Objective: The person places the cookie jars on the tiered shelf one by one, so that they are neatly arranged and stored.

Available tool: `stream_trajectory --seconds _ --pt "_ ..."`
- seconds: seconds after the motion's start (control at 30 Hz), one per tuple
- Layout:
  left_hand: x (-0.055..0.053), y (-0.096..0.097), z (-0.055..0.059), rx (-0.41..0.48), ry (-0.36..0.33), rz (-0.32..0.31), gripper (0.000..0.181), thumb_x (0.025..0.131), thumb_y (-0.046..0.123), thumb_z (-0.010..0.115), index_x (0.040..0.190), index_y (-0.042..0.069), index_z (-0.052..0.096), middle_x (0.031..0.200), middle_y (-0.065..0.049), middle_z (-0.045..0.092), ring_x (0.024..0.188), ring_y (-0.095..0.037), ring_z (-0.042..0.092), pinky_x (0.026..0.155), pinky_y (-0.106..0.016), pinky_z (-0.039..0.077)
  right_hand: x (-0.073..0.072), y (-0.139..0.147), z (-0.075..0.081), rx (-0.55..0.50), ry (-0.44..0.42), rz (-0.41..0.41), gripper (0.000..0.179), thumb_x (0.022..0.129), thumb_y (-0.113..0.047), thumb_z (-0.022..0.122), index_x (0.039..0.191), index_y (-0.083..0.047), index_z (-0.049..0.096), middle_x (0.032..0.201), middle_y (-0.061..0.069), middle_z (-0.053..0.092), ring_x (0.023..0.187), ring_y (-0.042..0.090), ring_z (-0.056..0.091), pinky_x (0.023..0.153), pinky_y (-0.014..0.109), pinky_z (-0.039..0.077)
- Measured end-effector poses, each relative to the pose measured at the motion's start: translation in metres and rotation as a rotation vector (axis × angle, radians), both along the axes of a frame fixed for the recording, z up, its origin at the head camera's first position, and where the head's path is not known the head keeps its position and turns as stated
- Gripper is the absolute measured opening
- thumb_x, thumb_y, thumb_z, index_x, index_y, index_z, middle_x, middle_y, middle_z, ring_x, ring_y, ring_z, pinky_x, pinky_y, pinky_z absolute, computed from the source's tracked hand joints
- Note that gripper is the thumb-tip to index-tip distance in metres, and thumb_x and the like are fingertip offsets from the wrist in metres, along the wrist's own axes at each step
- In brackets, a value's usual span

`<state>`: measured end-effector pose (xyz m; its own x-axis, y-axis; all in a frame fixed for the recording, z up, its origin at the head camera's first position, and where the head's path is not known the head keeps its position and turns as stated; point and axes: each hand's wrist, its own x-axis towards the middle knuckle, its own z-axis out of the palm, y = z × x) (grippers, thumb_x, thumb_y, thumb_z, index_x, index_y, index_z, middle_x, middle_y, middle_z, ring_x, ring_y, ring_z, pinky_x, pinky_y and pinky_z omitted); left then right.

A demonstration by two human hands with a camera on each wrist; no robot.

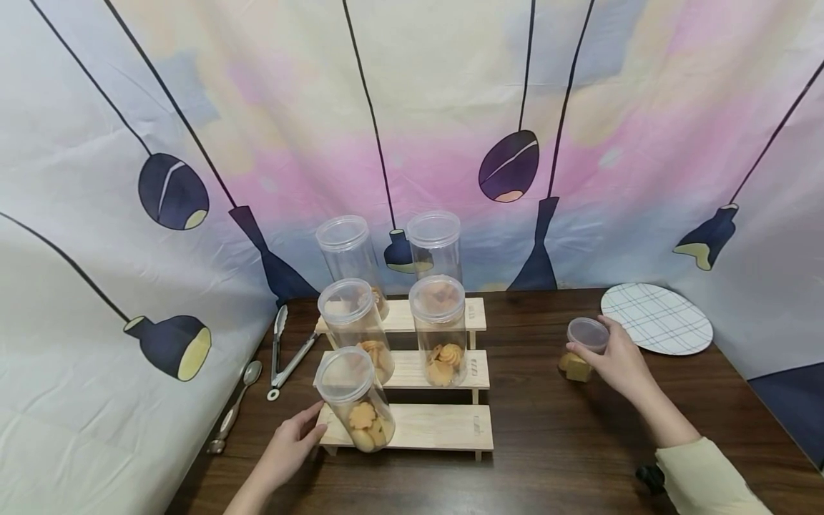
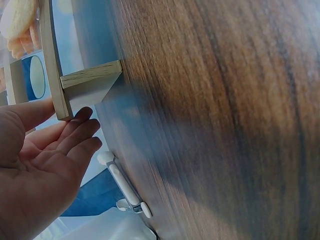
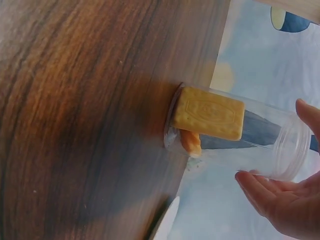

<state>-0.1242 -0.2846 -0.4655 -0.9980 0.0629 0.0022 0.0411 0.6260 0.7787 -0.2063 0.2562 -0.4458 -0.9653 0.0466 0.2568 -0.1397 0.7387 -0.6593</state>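
Observation:
At the right, my right hand (image 1: 621, 365) grips a clear lidded jar (image 3: 265, 112) around its lid, thumb on one side and fingers on the other. The jar stands on the table, holding a rectangular biscuit (image 3: 209, 113) and a smaller orange-brown piece (image 3: 190, 143). My left hand (image 1: 290, 443) pinches the left end of the lowest tier of a three-tier wooden rack (image 1: 438, 427), its fingertips on both sides of the board (image 2: 56, 65). A jar of flower-shaped cookies (image 1: 354, 400) stands on that tier, close to my left hand.
More cookie jars stand on the middle tier (image 1: 402, 368) and top tier (image 1: 400, 315). Tongs (image 1: 292, 365) and a spoon (image 1: 234, 411) lie left of the rack. A white checked oval mat (image 1: 656, 318) lies at the back right. A patterned cloth (image 1: 438, 107) hangs behind the table.

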Motion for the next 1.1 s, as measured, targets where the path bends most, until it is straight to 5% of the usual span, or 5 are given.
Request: stream_trajectory --seconds 0.47,1.1 --pt "0.002 0.001 0.001 -0.006 -0.009 0.006 0.043 0.095 0.007 0.061 0.132 -0.012 0.050 0.130 -0.026 0.054 0.116 -0.033 0.055 0.091 -0.040 0.048 0.007 -0.002 -0.001 0.022 0.048 -0.037 0.085 0.086 -0.039 0.072 0.135 0.019 0.035 0.123 0.040 0.044 0.099 0.048 0.051 0.072 0.056 0.046" --pt "0.000 0.001 0.001 -0.020 0.001 0.003 0.043 0.095 0.007 0.061 0.132 -0.012 0.050 0.129 -0.027 0.054 0.114 -0.033 0.056 0.090 -0.041 0.048 0.034 -0.017 0.029 0.036 0.190 -0.035 0.078 0.082 -0.038 0.078 0.135 0.008 0.044 0.114 0.029 0.053 0.094 0.039 0.052 0.070 0.052 0.043"
